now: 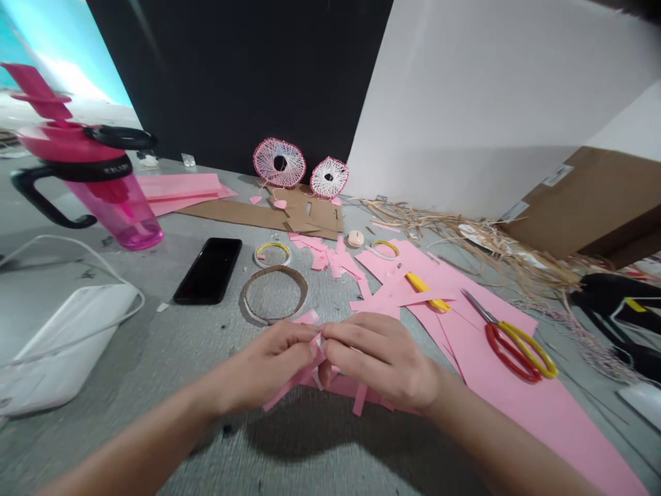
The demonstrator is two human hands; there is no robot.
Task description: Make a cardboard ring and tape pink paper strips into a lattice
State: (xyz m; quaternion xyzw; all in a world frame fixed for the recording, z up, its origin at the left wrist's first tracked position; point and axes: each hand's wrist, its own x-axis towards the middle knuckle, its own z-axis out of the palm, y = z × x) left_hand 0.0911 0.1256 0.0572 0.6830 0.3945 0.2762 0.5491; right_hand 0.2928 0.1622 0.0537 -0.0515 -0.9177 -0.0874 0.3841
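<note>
Over the grey tabletop (pixel 129 358), the left hand (pixel 263 365) and the right hand (pixel 379 362) close narrowly on folded pink paper strips (pixel 297 386), fingertips pinching to hold the layers together

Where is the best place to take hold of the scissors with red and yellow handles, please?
Take the scissors by their two handle loops, from the near right with the right hand: the loops lie flat on pink paper, and the closed blades point away.
</note>
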